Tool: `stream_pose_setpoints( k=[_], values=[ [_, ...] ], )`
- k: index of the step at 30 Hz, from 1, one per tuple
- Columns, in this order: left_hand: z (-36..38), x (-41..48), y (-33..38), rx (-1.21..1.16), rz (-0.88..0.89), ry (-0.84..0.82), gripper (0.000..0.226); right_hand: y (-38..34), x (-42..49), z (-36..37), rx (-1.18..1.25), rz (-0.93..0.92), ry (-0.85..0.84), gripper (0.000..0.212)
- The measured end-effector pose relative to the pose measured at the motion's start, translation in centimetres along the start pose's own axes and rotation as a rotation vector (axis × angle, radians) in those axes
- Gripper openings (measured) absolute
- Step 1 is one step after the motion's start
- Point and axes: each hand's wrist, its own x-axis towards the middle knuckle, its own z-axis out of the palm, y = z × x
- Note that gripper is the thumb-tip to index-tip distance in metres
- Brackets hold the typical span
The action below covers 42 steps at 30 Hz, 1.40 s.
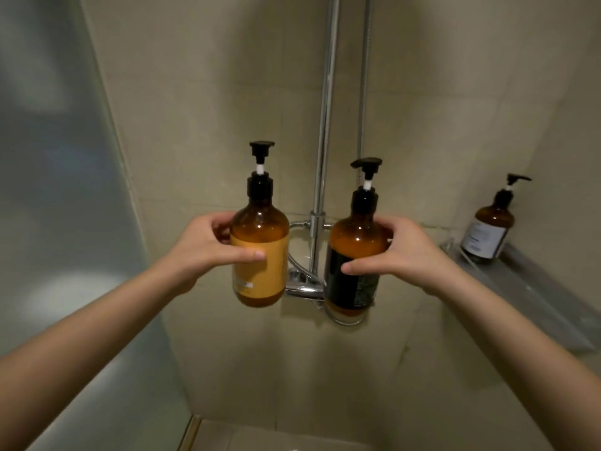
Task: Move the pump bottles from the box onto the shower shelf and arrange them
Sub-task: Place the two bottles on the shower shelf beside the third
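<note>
While carrying both at once, the left hand [208,252] is gripping the orange bottle [260,252] and the right hand [403,252] the black bottle [356,255], probably heading for the shelf [533,288].

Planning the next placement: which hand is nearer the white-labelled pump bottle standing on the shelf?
Right. The right hand, gripping the black-labelled bottle, is left of the white-labelled pump bottle on the shelf; the left hand, holding the orange-labelled bottle, is farther left.

No legible text; label print on orange-label bottle [260,281], black-label bottle [357,242], white-label bottle [486,236] too blurred to read
</note>
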Motion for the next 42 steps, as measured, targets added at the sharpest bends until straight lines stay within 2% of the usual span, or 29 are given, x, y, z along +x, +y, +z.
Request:
stream_pose_setpoints(
  k=[3,7,16,20,23,31,33,38,42],
  values=[
    [1.1,0.4,0.2,-0.036,0.010,-0.035,0.051,-0.5,-1.2,-0.7,-0.030,0.021,0.031,0.060],
    [3.3,1.9,0.5,-0.070,0.024,-0.085,0.058,-0.3,-2.9,-1.9,-0.045,0.070,0.114,0.071],
    [11.8,8.1,3.1,-0.137,0.105,-0.249,0.056,2.1,-5.7,-7.8,-0.101,0.193,0.356,0.049],
    [16.6,11.1,4.5,-0.202,0.126,-0.307,0.067,3.8,-6.5,-11.5,-0.117,0.271,0.468,0.056],
    [20.1,13.2,5.3,-0.244,0.132,-0.340,0.064,5.1,-7.1,-13.7,-0.153,0.318,0.540,0.054],
    [30.2,19.3,8.0,-0.217,0.181,-0.466,0.074,8.4,-8.3,-19.1,-0.275,0.489,0.749,0.079],
    [32.5,20.3,8.3,-0.223,0.179,-0.481,0.077,9.3,-8.3,-20.1,-0.321,0.522,0.780,0.086],
    [37.1,21.8,8.0,-0.192,0.184,-0.514,0.076,11.9,-8.4,-21.0,-0.384,0.596,0.817,0.083],
    [39.7,22.9,6.9,-0.149,0.186,-0.539,0.097,13.7,-8.5,-20.5,-0.387,0.628,0.812,0.078]
  ],
)
